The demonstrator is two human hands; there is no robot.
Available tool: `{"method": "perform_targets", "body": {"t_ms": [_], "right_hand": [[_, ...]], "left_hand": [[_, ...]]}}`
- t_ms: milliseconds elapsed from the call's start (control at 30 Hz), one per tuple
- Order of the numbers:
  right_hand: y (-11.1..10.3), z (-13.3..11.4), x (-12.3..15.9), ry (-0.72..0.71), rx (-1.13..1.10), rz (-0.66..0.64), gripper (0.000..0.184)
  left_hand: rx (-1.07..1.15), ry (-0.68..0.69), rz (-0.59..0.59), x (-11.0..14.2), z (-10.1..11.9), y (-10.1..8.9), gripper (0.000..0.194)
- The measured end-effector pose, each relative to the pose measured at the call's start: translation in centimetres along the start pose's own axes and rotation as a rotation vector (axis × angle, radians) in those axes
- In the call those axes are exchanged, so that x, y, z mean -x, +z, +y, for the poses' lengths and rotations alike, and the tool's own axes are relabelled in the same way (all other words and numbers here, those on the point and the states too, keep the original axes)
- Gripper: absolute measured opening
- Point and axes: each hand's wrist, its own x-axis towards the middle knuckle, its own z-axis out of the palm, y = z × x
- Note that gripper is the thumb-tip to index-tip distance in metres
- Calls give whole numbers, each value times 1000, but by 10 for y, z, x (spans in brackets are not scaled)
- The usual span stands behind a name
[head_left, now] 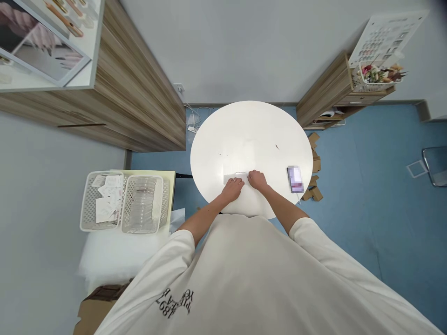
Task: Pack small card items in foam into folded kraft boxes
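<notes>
- White shirt (258, 270) is filling the space nearest the camera, just short of the white table (244, 121).
- On the table's near part, a pale, flat piece (227, 178) is lying at the fingers of both hands.
- Left hand (233, 188) is resting its fingers over the near edge; right hand (257, 179) is curling at the right end. Whether either is pinching, I cannot tell.
- By its look, the piece is probably behaving as something light, thin and bendable, perhaps slippery, creasing under hard pressure.
- Its opposite ends are seemingly offering the best hold, with gentle fingertips.
- A blurred purple object (295, 179) is lying rightward, apart from both hands.
</notes>
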Motion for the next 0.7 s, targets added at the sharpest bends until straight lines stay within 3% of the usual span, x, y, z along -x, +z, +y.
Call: {"method": "perform_targets", "body": {"t_ms": [433,600,700], "right_hand": [[-4,3,-14,12,-37,3,30],[-6,4,7,-70,-65,263,39],[-3,3,22,-223,-19,276,38]], "left_hand": [[-46,-190,-39,-34,-18,27,52],[7,-236,-33,-39,-18,24,52],[65,-238,-44,-40,-20,18,50]]}}
